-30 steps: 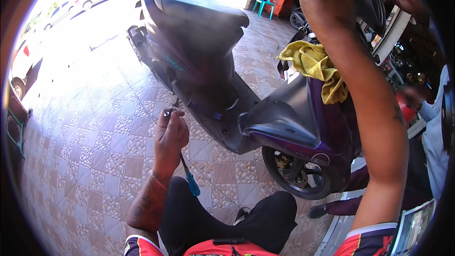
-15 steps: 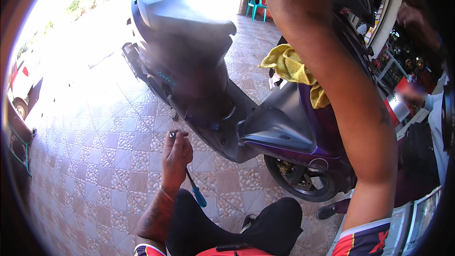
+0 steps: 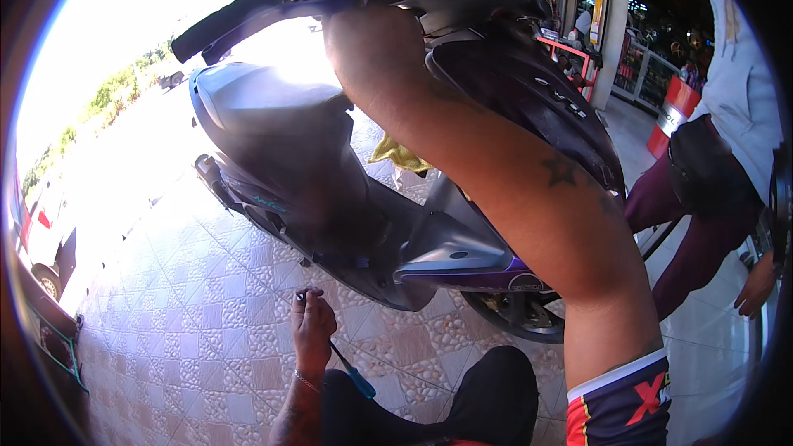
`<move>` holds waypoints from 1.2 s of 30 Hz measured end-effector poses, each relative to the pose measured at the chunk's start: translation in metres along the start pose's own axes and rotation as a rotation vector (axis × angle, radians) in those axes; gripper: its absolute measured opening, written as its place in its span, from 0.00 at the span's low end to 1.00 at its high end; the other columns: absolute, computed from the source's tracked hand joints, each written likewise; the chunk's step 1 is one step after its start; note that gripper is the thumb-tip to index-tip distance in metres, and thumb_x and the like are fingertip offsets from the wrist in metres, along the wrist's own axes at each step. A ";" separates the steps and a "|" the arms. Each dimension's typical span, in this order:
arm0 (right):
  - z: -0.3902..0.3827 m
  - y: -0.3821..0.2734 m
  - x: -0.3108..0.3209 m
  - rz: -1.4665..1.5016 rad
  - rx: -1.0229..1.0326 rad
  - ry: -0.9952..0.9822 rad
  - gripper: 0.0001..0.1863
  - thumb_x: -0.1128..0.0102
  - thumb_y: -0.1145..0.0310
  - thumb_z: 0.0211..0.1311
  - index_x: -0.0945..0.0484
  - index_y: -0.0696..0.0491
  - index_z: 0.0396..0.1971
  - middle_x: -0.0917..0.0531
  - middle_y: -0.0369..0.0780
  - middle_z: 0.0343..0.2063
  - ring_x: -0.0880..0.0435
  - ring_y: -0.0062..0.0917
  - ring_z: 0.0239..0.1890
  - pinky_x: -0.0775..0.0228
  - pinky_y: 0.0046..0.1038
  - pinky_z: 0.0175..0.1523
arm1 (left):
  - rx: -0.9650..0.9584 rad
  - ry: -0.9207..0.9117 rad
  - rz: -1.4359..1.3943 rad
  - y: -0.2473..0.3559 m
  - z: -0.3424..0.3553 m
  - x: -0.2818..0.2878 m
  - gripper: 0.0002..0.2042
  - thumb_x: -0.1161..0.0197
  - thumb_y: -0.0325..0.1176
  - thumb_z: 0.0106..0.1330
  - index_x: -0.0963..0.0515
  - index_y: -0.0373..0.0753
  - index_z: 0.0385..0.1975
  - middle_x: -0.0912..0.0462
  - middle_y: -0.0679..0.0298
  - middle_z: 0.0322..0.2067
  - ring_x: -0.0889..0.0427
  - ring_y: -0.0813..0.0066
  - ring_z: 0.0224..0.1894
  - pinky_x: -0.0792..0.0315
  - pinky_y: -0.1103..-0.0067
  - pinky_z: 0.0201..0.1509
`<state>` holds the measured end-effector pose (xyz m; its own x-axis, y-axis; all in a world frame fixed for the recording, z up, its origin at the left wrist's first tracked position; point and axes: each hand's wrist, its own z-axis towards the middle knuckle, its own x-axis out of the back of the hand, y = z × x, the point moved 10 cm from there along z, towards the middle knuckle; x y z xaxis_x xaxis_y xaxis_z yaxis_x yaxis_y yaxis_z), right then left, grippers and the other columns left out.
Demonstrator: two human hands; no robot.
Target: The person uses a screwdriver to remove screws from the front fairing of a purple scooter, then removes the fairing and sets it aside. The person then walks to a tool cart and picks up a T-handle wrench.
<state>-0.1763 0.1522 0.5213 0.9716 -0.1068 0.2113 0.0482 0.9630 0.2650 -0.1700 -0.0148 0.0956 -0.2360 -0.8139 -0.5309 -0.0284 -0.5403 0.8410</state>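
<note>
A dark purple and black scooter (image 3: 462, 244) stands in front of me, its seat (image 3: 256, 87) to the left. My right arm stretches across it, and my right hand (image 3: 372, 37) is up at the front cowl, just below the handlebar grip (image 3: 235, 21); its fingers are hidden there. Low in front of my knees, my left hand (image 3: 314, 326) is closed around a screwdriver (image 3: 361, 381) with a teal handle that hangs down past the palm. Something small and dark shows at that hand's fingertips, too small to name. A yellow cloth (image 3: 398, 153) is partly covered by my right forearm.
A person in a grey top (image 3: 735, 107) and maroon trousers stands at the right, close to the scooter's front. Behind them is a red and white drum (image 3: 673, 116). The floor is patterned tile (image 3: 239, 339). A parked vehicle (image 3: 49, 256) is at the far left.
The view has tilted up, bringing the handlebar and front cowl into the picture. My right hand is still up at the scooter's front. My left hand still holds the screwdriver.
</note>
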 end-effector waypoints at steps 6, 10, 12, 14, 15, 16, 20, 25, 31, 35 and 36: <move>-0.011 0.007 0.004 0.032 0.025 -0.100 0.20 0.39 0.70 0.55 0.25 0.55 0.49 0.18 0.41 0.21 0.15 0.33 0.22 0.23 0.34 0.25 | 0.019 -0.002 0.044 -0.008 -0.006 -0.003 0.10 0.54 0.39 0.80 0.29 0.41 0.44 0.40 0.76 0.20 0.44 0.89 0.18 0.50 0.86 0.19; -0.066 0.000 0.026 0.074 -0.076 -0.180 0.32 0.38 0.67 0.60 0.37 0.57 0.63 0.19 0.43 0.27 0.16 0.36 0.23 0.22 0.36 0.26 | 0.050 -0.013 0.022 -0.024 -0.002 -0.007 0.10 0.53 0.39 0.80 0.29 0.41 0.44 0.38 0.76 0.20 0.43 0.88 0.18 0.49 0.85 0.19; -0.125 -0.019 0.046 0.434 -0.116 -0.221 0.33 0.39 0.63 0.63 0.39 0.58 0.65 0.20 0.46 0.31 0.15 0.39 0.26 0.22 0.37 0.29 | 0.009 -0.029 0.120 -0.029 0.003 -0.012 0.10 0.53 0.39 0.80 0.29 0.40 0.44 0.37 0.76 0.20 0.42 0.88 0.18 0.49 0.85 0.19; -0.211 -0.049 0.055 0.881 -0.214 -0.444 0.33 0.39 0.57 0.65 0.36 0.58 0.64 0.20 0.50 0.35 0.15 0.42 0.35 0.22 0.41 0.37 | -0.016 0.036 0.245 -0.037 0.009 -0.013 0.10 0.52 0.39 0.79 0.29 0.40 0.44 0.36 0.76 0.21 0.41 0.89 0.18 0.48 0.85 0.19; -0.267 -0.072 0.047 0.937 -0.272 -0.715 0.33 0.40 0.55 0.65 0.36 0.58 0.64 0.19 0.52 0.38 0.15 0.43 0.40 0.21 0.41 0.42 | -0.080 -0.013 0.222 -0.034 0.010 -0.022 0.10 0.52 0.39 0.79 0.28 0.40 0.44 0.36 0.76 0.21 0.41 0.89 0.18 0.48 0.85 0.19; -0.323 -0.092 0.040 1.156 -0.415 -0.919 0.35 0.40 0.53 0.65 0.37 0.58 0.65 0.20 0.56 0.47 0.17 0.46 0.48 0.24 0.41 0.52 | -0.086 0.030 0.126 -0.036 0.012 -0.022 0.09 0.52 0.38 0.79 0.28 0.40 0.44 0.35 0.76 0.21 0.40 0.89 0.18 0.47 0.85 0.19; -0.503 -0.150 0.023 1.117 -0.587 -1.397 0.40 0.41 0.52 0.65 0.43 0.61 0.68 0.28 0.60 0.58 0.26 0.52 0.59 0.34 0.42 0.64 | 0.115 -0.053 -0.030 -0.052 0.010 -0.040 0.08 0.52 0.37 0.79 0.28 0.41 0.44 0.37 0.76 0.21 0.41 0.89 0.18 0.48 0.86 0.19; -0.564 -0.188 0.004 1.283 -0.589 -1.445 0.32 0.42 0.56 0.67 0.36 0.62 0.63 0.24 0.59 0.54 0.25 0.51 0.58 0.35 0.42 0.63 | 0.101 -0.067 0.056 -0.054 0.008 -0.060 0.07 0.52 0.36 0.79 0.29 0.42 0.44 0.37 0.76 0.21 0.42 0.90 0.19 0.49 0.86 0.19; -0.540 -0.175 0.003 1.328 -0.584 -1.343 0.19 0.44 0.58 0.69 0.29 0.58 0.49 0.20 0.55 0.46 0.22 0.53 0.50 0.31 0.46 0.52 | -0.017 -0.099 0.052 -0.038 0.007 -0.074 0.08 0.53 0.35 0.79 0.32 0.42 0.51 0.38 0.76 0.21 0.44 0.89 0.19 0.49 0.86 0.21; -0.531 -0.167 0.006 1.327 -0.550 -1.269 0.19 0.47 0.56 0.70 0.27 0.58 0.47 0.19 0.55 0.42 0.20 0.53 0.46 0.29 0.49 0.49 | -0.072 -0.077 -0.019 -0.026 0.005 -0.072 0.12 0.55 0.36 0.80 0.33 0.42 0.57 0.40 0.76 0.21 0.45 0.89 0.19 0.50 0.86 0.22; -0.532 -0.167 0.007 1.326 -0.547 -1.262 0.19 0.47 0.56 0.70 0.27 0.58 0.46 0.19 0.55 0.41 0.20 0.53 0.45 0.29 0.49 0.50 | -0.080 -0.058 -0.033 -0.024 0.004 -0.070 0.12 0.55 0.37 0.80 0.32 0.42 0.56 0.40 0.75 0.20 0.45 0.89 0.19 0.50 0.85 0.21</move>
<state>-0.0546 0.1224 -0.0217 -0.2565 0.8083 0.5299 -0.1745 0.5005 -0.8480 -0.1567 0.0562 0.1126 -0.2920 -0.7829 -0.5493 0.0399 -0.5838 0.8109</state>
